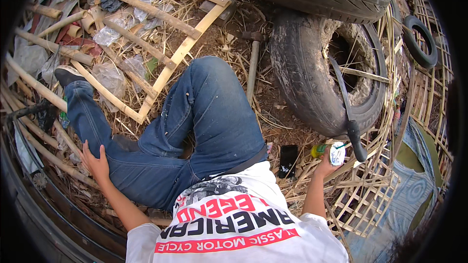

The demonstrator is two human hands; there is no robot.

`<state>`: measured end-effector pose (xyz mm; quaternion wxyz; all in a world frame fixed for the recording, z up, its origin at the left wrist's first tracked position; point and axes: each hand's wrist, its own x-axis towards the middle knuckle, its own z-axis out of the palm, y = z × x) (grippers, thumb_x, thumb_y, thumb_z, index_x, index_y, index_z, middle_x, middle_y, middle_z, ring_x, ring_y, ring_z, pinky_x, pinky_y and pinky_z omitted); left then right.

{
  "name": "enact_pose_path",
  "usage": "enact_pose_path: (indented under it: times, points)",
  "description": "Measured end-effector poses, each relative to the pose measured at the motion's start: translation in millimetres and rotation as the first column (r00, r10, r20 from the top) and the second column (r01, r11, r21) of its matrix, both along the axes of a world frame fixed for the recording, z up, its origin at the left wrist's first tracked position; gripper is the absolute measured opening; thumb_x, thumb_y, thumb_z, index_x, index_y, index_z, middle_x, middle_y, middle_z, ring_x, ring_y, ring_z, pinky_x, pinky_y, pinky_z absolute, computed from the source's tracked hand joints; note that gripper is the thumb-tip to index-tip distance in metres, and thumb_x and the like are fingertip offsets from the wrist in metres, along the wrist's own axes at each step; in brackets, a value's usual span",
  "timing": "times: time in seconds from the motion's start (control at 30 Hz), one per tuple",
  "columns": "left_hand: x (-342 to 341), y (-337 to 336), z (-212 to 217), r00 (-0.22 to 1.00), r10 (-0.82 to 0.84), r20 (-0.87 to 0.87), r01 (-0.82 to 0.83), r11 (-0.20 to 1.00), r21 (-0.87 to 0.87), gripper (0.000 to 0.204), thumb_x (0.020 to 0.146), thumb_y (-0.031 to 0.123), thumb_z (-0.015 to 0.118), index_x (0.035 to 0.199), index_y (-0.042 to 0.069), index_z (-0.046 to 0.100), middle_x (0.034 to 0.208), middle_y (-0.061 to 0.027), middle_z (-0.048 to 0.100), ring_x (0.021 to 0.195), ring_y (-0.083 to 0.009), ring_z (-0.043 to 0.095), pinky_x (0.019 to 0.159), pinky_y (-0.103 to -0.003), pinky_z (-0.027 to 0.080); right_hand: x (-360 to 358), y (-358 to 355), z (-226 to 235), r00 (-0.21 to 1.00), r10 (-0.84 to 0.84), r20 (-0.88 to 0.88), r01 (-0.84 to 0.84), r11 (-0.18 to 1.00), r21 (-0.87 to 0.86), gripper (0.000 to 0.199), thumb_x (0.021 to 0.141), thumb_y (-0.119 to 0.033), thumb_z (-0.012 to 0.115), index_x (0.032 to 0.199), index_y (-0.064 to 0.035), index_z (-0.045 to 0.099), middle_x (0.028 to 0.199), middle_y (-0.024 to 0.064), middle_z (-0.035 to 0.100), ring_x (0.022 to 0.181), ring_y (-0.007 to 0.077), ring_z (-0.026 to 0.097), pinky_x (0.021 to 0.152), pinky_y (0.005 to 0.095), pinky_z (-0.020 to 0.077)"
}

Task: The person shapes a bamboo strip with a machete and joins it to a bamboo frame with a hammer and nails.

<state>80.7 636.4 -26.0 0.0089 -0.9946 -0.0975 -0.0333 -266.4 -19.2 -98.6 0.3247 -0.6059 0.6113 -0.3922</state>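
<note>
Fingers of my right hand (pixel 327 164) are curled shut around a small bottle (pixel 331 153) with a green body and white label, held up just beside the black handle of a curved blade (pixel 347 107) that leans on the worn tyre (pixel 297 68). My left hand (pixel 95 161) lies flat with fingers spread, gripping nothing, resting on my blue jeans (pixel 209 112) near the bent knee. A black phone (pixel 287 159) lies on the bamboo scraps below the tyre, a hammer (pixel 252 63) on the ground beside my thigh, and a woven bamboo lattice (pixel 360 199) under my right arm.
</note>
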Motion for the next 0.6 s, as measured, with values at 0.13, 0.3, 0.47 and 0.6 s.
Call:
enact_pose_path:
  times: [0.13,0.3,0.47,0.6]
  points:
    - [8,-9,6,0.999,0.029,-0.041,-0.03,1.0,-0.008,0.065,0.085,0.035,0.066,0.14,0.01,0.043,0.146,-0.0145,0.041,0.143,-0.0339,0.022,0.115,-0.051,0.019,4,-26,-29,0.967,-0.191,0.167,0.214,0.968,-0.13,0.044,0.076,-0.011,0.082,0.111,0.0013,0.058,0.094,0.0113,0.068,0.063,0.0136,0.058,0.046,0.0238,0.0465]
    - [4,-11,11,0.997,0.053,-0.055,-0.054,0.999,-0.011,0.065,0.085,0.033,0.067,0.14,0.01,0.043,0.146,-0.0139,0.041,0.144,-0.0323,0.02,0.116,-0.05,0.017,0,-34,-44,0.957,-0.271,0.101,0.283,0.949,-0.141,0.044,0.073,-0.018,0.085,0.104,0.0026,0.063,0.088,0.0094,0.069,0.056,0.0139,0.056,0.044,0.024,0.0477]
    - [2,-16,17,0.99,0.116,-0.081,-0.117,0.993,-0.003,0.065,0.084,0.031,0.068,0.141,0.011,0.042,0.147,-0.0142,0.038,0.145,-0.0314,0.018,0.117,-0.05,0.015,12,-9,-35,0.869,-0.394,-0.299,0.391,0.918,-0.072,0.056,0.078,-0.012,0.08,0.124,0.0048,0.053,0.115,0.0157,0.063,0.082,0.0205,0.063,0.059,0.0266,0.0565]
    - [9,-26,15,0.99,0.104,-0.092,-0.108,0.993,-0.039,0.066,0.084,0.03,0.068,0.141,0.011,0.041,0.148,-0.0144,0.038,0.145,-0.0309,0.017,0.117,-0.051,0.015,-49,-33,-73,0.98,-0.166,0.108,0.167,0.986,0.003,0.06,0.075,-0.027,0.084,0.123,-0.0066,0.056,0.115,0.0054,0.061,0.094,0.0194,0.061,0.074,0.0355,0.0531]
